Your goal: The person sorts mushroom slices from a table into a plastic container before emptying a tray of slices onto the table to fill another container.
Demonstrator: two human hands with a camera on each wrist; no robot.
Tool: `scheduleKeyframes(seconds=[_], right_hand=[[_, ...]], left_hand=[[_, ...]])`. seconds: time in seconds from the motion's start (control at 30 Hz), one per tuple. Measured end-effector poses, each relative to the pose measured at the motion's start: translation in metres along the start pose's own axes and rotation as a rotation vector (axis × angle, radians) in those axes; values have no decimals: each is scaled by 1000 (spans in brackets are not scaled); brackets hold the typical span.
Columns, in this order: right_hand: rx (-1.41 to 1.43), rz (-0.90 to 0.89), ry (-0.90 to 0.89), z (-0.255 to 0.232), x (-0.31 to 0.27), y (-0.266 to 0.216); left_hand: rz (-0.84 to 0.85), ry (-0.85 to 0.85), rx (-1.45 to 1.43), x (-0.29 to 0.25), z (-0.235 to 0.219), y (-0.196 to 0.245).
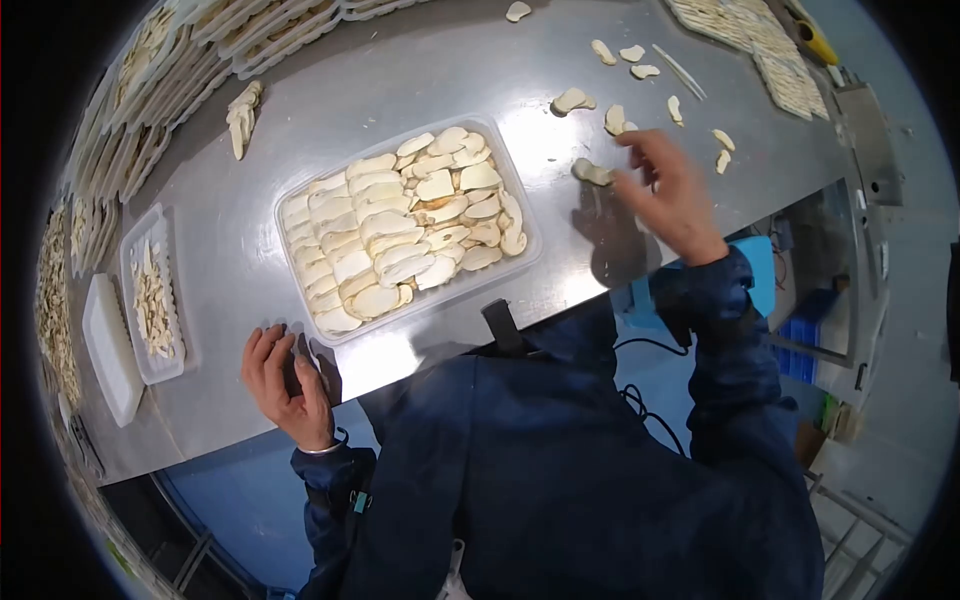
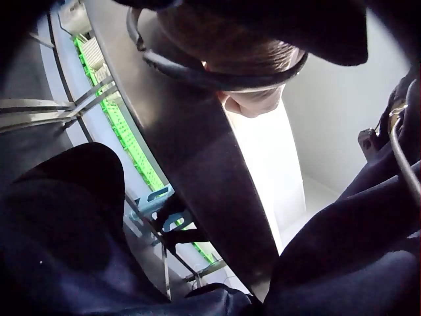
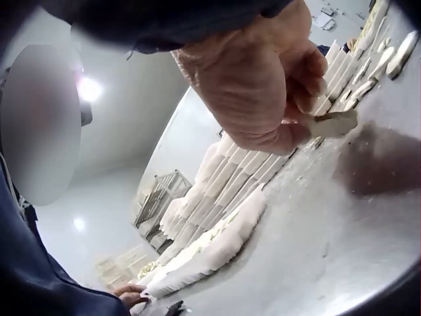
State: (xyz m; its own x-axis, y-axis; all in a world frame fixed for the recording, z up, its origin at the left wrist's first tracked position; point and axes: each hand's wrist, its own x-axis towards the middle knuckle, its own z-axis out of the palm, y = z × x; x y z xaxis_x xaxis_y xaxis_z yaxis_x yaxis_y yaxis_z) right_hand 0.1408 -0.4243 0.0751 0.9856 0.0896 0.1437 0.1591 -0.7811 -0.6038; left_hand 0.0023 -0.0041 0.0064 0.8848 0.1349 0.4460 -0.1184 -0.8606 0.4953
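1. Under your work is a shiny metal table [image 1: 400, 60], with the large tray [image 1: 533, 240] of pale slices on it as your landmark.
2. Your right hand [image 1: 672, 195] pinches one pale slice [image 3: 337, 123] near its end, between the thumb and a finger. The rest of the slice juts out past the tips, to the right of the large tray and near its far corner. I'd pinch lightly but squarely: a thin piece like that could snap or swivel if you squeeze hard or take too little of it.
3. Your left hand [image 1: 288, 385] holds nothing. Its fingers are loosely bent, just beside the large tray's near left corner. From there it could steady the rim if you need it, without covering the slices inside.
4. Inside the large tray, slices lie overlapping in rows. I'd lift your fingers well above the rim and ease off gently near those pieces, so no sleeve or knuckle drags a row askew.
5. Loose slices [image 1: 572, 101] lie beyond and to the right of the large tray, near a thin white stick [image 1: 680, 72]. Pick up only one at a time where they touch.
6. Left of the large tray sits a narrow tray [image 1: 176, 330] of smaller pieces.
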Motion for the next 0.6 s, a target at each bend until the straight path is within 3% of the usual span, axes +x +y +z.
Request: scheduleKeyframes(seconds=[0.03,0.13,0.17,0.37,0.6], right_hand=[[-46,-55,123,-3,1,11],[-332,-80,56,-15,-3,40],[-255,-55,-25,-12,-9,44],[-195,-90,32,29,-13,20],[-219,-126,50,38,-6,21]], left_hand=[[-1,-2,1,0,0,0],[-2,-3,-1,-1,1,0],[-5,1,-2,-1,1,0],[4,8,-2,0,1,0],[-10,17,1,0,1,1]])
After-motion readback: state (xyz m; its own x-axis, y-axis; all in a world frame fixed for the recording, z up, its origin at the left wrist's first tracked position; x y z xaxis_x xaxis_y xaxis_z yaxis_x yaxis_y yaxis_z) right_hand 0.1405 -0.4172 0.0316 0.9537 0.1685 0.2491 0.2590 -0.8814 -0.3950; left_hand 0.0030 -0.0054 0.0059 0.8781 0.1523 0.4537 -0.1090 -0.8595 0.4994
